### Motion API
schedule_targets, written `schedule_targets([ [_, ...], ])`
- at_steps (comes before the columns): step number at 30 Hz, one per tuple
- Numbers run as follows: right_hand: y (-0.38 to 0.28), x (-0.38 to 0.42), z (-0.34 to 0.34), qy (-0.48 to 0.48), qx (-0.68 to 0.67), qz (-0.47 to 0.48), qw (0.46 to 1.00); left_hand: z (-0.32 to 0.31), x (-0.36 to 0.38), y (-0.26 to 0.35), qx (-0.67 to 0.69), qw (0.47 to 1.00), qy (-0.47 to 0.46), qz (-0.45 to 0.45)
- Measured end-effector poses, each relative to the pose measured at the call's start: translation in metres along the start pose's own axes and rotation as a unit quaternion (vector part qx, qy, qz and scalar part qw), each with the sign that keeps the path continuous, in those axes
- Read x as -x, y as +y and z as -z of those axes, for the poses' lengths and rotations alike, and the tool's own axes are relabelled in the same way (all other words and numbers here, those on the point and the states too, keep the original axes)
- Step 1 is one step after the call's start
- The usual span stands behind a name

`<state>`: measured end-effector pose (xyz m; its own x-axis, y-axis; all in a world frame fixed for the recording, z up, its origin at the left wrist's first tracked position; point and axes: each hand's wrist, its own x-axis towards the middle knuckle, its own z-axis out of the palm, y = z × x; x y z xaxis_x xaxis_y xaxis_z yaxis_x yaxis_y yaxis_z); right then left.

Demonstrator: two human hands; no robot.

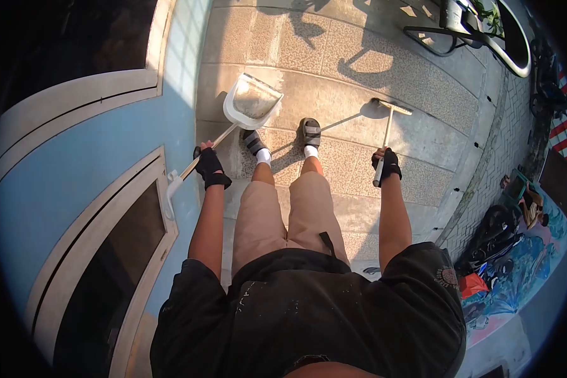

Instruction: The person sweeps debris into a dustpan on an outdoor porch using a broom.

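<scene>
My left hand (209, 165), in a black fingerless glove, is closed around the wooden handle of a long-handled dustpan (232, 110). The white pan lies out in front of my feet to the left, its inside stained grey-brown. In my right hand (389, 164), gloved the same way, is the pale handle of a broom (388, 129). Its narrow, cream-coloured head points away from me, close over the paving and beside a dark round shadow. Between the two tools are my feet in dark strapped sandals (311, 132) and white socks.
A light blue wall (101, 135) with white-framed windows runs close along my left. Ahead on the right stands a metal-framed chair (479, 34). Beyond the textured paving (422, 94), a brick-paved strip, a parked motorbike (491, 236) and a person (532, 208) seated by a painted wall appear at right.
</scene>
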<state>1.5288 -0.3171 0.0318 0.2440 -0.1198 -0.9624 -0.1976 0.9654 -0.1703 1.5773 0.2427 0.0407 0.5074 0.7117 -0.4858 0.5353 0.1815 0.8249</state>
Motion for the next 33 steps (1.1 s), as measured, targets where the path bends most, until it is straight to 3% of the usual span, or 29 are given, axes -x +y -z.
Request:
schedule_targets([
  [2,0.054,-0.037,-0.016,0.004,0.028,0.032,0.999,0.008,-0.020,-0.007,-0.037,0.999,-0.017,0.011],
  [4,0.126,-0.037,-0.053,0.078,0.148,0.099,0.981,0.017,-0.033,-0.012,0.003,1.000,-0.021,0.012],
  [6,0.198,-0.022,-0.068,0.077,0.284,0.103,0.950,0.033,-0.049,-0.022,0.004,1.000,-0.028,0.007],
  [10,0.305,0.023,-0.094,0.050,0.399,-0.028,0.915,0.071,-0.063,-0.036,-0.004,0.999,-0.016,0.028],
  [14,0.336,0.041,-0.108,-0.056,0.357,-0.090,0.928,0.103,-0.076,-0.043,0.012,0.998,0.041,0.040],
  [16,0.331,0.056,-0.120,-0.077,0.428,-0.103,0.894,0.116,-0.081,-0.048,0.001,0.997,0.061,0.055],
  [18,0.331,0.064,-0.117,-0.058,0.464,-0.023,0.884,0.123,-0.078,-0.050,-0.028,0.996,0.066,0.050],
  [20,0.321,0.063,-0.118,-0.025,0.573,0.067,0.817,0.124,-0.075,-0.049,-0.049,0.995,0.071,0.042],
  [22,0.324,0.025,-0.093,0.014,0.718,0.215,0.662,0.123,-0.076,-0.051,0.007,0.994,0.100,0.032],
  [24,0.336,0.023,-0.115,0.019,0.694,0.224,0.684,0.130,-0.078,-0.059,0.003,0.994,0.105,0.015],
  [26,0.356,0.022,-0.142,0.011,0.671,0.061,0.739,0.128,-0.075,-0.055,0.016,0.994,0.101,0.029],
  [28,0.389,0.017,-0.165,-0.024,0.703,0.032,0.710,0.134,-0.080,-0.062,0.029,0.993,0.104,0.041],
  [29,0.405,0.002,-0.163,-0.056,0.669,0.015,0.741,0.137,-0.081,-0.065,0.039,0.992,0.104,0.054],
  [32,0.442,-0.053,-0.152,-0.178,0.665,0.103,0.718,0.145,-0.082,-0.069,0.025,0.995,0.088,0.045],
  [33,0.437,-0.034,-0.166,-0.177,0.664,0.103,0.719,0.145,-0.083,-0.067,0.024,0.995,0.087,0.045],
])
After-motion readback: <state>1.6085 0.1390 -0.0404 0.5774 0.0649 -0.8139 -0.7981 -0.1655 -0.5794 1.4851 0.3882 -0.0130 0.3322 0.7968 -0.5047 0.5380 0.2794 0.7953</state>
